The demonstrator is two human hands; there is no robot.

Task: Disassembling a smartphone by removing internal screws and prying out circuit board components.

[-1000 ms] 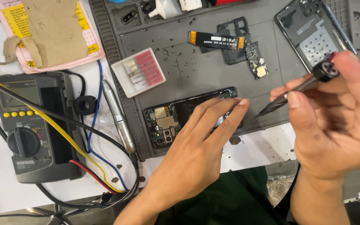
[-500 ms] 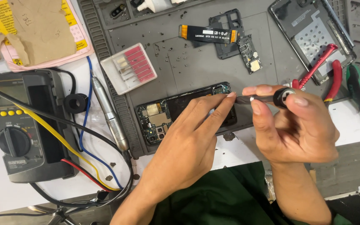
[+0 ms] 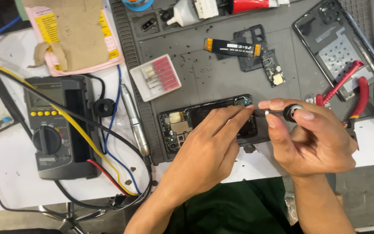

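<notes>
An opened phone (image 3: 182, 123) with its circuit board showing lies on the grey work mat (image 3: 204, 73). My left hand (image 3: 206, 151) rests on it, fingers stretched across the phone's right half and holding it flat. My right hand (image 3: 312, 138) pinches a small black-capped screwdriver (image 3: 288, 112) between thumb and fingers. The tool points left toward the phone's upper right corner, its tip close to my left fingertips.
A multimeter (image 3: 55, 128) with yellow, red and blue leads sits at left. A silver pen-shaped rotary tool (image 3: 133, 119) lies beside the mat. A box of bits (image 3: 157, 77), a flex cable (image 3: 232, 47), a phone back cover (image 3: 336, 45) and red pliers (image 3: 347, 91) lie on the mat.
My right hand has come down and left with the screwdriver, from above the mat's right side to the phone's right end. The left hand stays on the phone.
</notes>
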